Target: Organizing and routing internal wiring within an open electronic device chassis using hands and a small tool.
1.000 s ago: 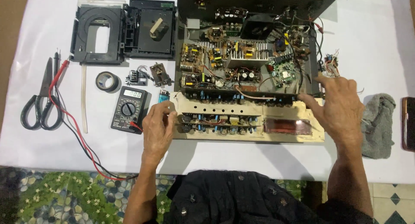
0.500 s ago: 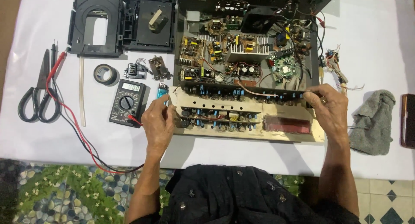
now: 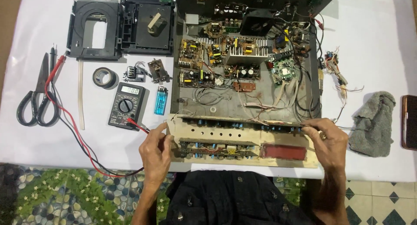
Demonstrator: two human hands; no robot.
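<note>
An opened electronic device chassis (image 3: 217, 105) full of circuit boards lies on a white-covered table (image 3: 382, 47). Its long beige front panel board (image 3: 243, 140) sits at the near edge. My left hand (image 3: 157, 151) grips the panel's left end, thumb on its top edge. My right hand (image 3: 326, 140) holds the panel's right end, fingers pinching the upper strip of components. A ring shows on that hand.
Left of the chassis lie a black multimeter (image 3: 126, 105) with red and black leads, a blue lighter (image 3: 161, 100), a tape roll (image 3: 104, 77), scissors (image 3: 37, 99) and a black disc-drive tray (image 3: 119, 27). A grey rag (image 3: 373, 123) and a dark phone (image 3: 409, 120) lie right.
My right hand drew back from the chassis' right side to the panel's right end. The front panel has been pulled toward me, away from the chassis boards.
</note>
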